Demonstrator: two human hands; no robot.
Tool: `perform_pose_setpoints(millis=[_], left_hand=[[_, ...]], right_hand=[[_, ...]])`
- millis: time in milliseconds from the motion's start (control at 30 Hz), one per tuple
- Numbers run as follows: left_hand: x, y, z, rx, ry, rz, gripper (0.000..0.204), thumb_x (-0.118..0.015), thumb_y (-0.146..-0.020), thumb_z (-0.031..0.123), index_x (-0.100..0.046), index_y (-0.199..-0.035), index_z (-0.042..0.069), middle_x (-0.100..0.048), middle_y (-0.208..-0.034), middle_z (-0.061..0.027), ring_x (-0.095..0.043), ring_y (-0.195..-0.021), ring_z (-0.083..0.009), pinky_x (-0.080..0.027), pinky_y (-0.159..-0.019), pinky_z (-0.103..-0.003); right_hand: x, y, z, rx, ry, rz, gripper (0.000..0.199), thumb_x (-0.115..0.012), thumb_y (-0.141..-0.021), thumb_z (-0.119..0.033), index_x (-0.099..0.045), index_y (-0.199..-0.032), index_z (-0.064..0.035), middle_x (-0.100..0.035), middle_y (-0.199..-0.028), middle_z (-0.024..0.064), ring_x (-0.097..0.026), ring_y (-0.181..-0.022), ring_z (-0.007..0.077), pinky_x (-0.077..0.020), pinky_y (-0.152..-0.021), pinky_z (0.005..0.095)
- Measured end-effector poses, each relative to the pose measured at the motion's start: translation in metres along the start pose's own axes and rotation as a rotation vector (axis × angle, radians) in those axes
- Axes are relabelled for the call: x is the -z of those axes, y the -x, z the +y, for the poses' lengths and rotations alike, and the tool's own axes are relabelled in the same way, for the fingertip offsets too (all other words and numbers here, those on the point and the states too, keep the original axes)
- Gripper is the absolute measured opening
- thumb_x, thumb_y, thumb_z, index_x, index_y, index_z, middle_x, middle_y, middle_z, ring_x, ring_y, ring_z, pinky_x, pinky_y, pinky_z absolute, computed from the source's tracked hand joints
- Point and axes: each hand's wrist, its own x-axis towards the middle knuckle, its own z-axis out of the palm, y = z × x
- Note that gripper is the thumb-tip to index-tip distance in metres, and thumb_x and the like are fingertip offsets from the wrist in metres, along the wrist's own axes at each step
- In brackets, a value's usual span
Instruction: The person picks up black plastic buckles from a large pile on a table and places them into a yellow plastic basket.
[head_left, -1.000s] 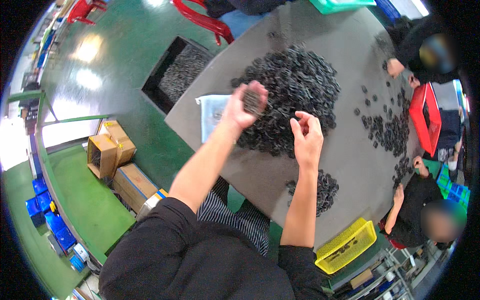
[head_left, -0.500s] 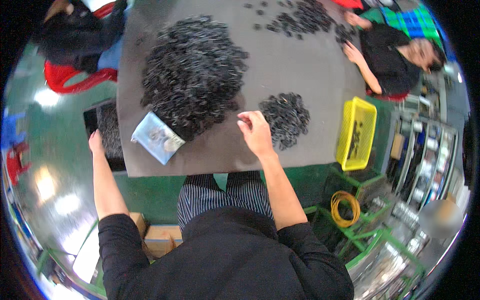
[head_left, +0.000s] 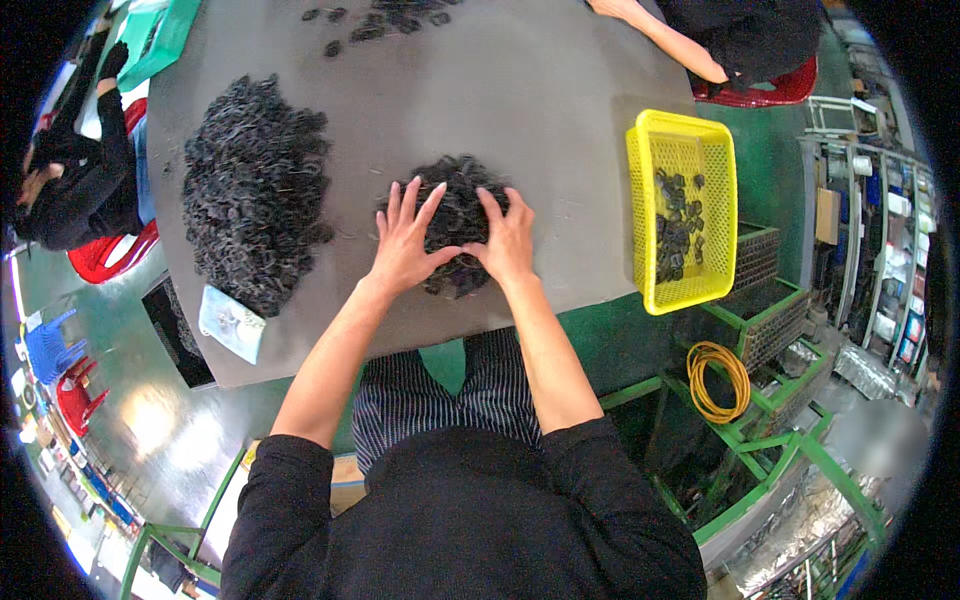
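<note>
My left hand [head_left: 402,242] lies spread over the left side of a small pile of black parts [head_left: 456,200] on the grey table [head_left: 560,130]. On the pile's right side rests my right hand [head_left: 506,236], its fingers also apart. Both thumbs meet or nearly meet at the pile's near part, and the palms hide some of the pieces. A much larger heap of similar black parts [head_left: 255,190] stands to the left. At that heap's near end lies a light blue plastic bag [head_left: 232,323] with something small in it.
A yellow mesh basket [head_left: 640,215] holding several black parts stands at the table's right edge. Scattered black parts [head_left: 395,18] lie at the far side. One co-worker [head_left: 95,180] sits left, another [head_left: 745,40] far right. A dark tray [head_left: 178,330] is beyond the left edge.
My left hand has come from the dark tray at the left onto the small pile. My right hand has spread over the pile too. The whole view has shifted.
</note>
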Motion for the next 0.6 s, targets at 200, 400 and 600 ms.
perform_pose_setpoints(millis=[200, 400, 600], left_hand=[[-0.063, -0.059, 0.037, -0.163, 0.04, 0.217, 0.045, -0.065, -0.077, 0.012, -0.05, -0.12, 0.012, -0.051, -0.116, -0.0113, -0.048, -0.108, -0.0316, -0.04, -0.089, -0.039], [-0.04, -0.084, 0.065, -0.014, 0.331, 0.387, 0.014, -0.062, -0.081, 0.011, -0.061, -0.092, 0.003, -0.063, -0.086, -0.0133, -0.061, -0.079, -0.0282, -0.047, -0.07, -0.032], [-0.018, -0.097, 0.062, 0.062, -0.025, 0.287, 0.023, -0.061, -0.082, 0.028, -0.068, -0.086, 0.006, -0.065, -0.086, -0.0091, -0.059, -0.085, -0.0274, -0.046, -0.077, -0.036]], right_hand=[[0.023, -0.053, 0.064, 0.072, -0.353, 0.021, 0.038, -0.066, -0.064, -0.003, -0.054, -0.1, -0.0118, -0.054, -0.097, 0.0121, -0.054, -0.093, 0.0318, -0.0461, -0.079, 0.0403], [0.071, -0.075, 0.099, 0.027, -0.425, -0.027, 0.025, -0.067, -0.073, -0.015, -0.059, -0.095, -0.0059, -0.063, -0.09, 0.0152, -0.06, -0.083, 0.0312, -0.0469, -0.073, 0.0371], [0.101, -0.069, 0.106, -0.115, -0.551, -0.005, 0.013, -0.063, -0.079, -0.011, -0.063, -0.091, -0.0072, -0.062, -0.071, 0.0076, -0.056, -0.058, 0.0175, -0.0433, -0.056, 0.0306]])
